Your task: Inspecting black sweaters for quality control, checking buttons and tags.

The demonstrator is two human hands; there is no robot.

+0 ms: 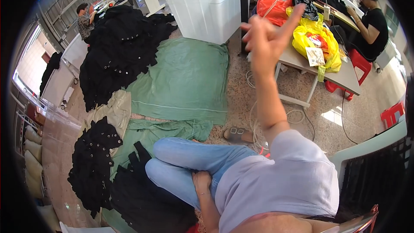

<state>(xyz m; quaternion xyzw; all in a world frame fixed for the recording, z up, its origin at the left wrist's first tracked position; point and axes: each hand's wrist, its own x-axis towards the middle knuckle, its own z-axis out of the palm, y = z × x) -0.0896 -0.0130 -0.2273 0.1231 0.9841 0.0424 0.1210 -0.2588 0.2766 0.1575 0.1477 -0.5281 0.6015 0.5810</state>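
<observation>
My right hand (269, 39) is raised at arm's length in front of the table, somewhat blurred. One finger stretches up to the right, the others are spread or partly bent, and nothing is in it. My left hand (202, 182) rests on my blue jeans (207, 155) at the bent legs; its fingers are tucked out of sight. Close to it, a black garment (148, 196) spreads over the floor beside my knee. More black garments with shiny round fittings (97, 155) lie further left. Behind the raised hand sit a yellow plastic bag (330, 45) and a red plastic bag (274, 8).
Green cloth (185, 77) covers the floor ahead. A large black garment heap (125, 47) lies left of a white plastic tub (205, 13). A sandal (238, 135) and loose cables (297, 114) are near the table (297, 58). Other people work at the back left and right (373, 23).
</observation>
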